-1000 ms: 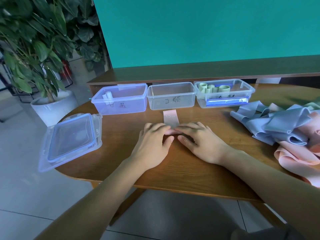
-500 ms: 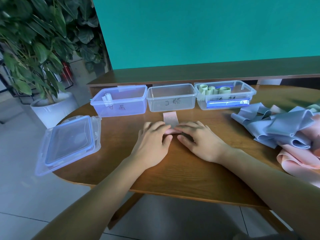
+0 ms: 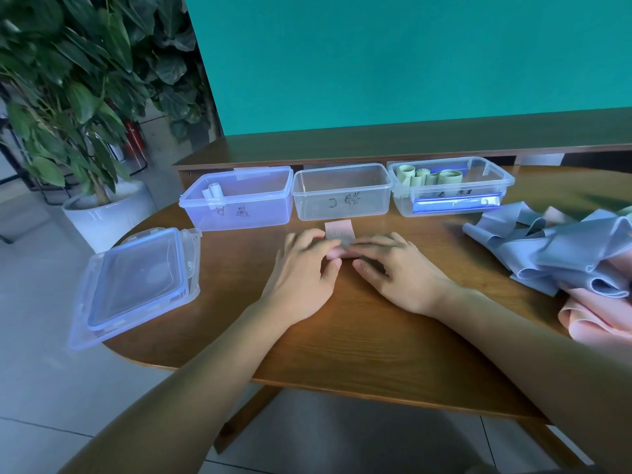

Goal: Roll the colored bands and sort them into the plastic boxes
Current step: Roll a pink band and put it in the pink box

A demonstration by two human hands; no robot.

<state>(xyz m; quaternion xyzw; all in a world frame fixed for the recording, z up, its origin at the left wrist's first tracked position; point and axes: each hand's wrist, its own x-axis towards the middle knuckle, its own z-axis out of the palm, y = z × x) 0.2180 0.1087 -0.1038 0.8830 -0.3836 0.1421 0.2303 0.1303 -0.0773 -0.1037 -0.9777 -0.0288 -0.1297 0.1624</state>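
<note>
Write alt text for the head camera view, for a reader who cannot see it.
Two bare hands, left hand and right hand, press a pink band flat on a wooden table, rolling it toward three open plastic boxes. The right box holds green rolls; loose blue and pink bands lie at right.

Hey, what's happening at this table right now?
A person is rolling a pink band on the wooden table, left hand and right hand pressing on the roll. Behind it stand three open plastic boxes: the left box holds one pale roll, the middle box looks empty, the right box holds green rolls. Loose bands are heaped at right.
</note>
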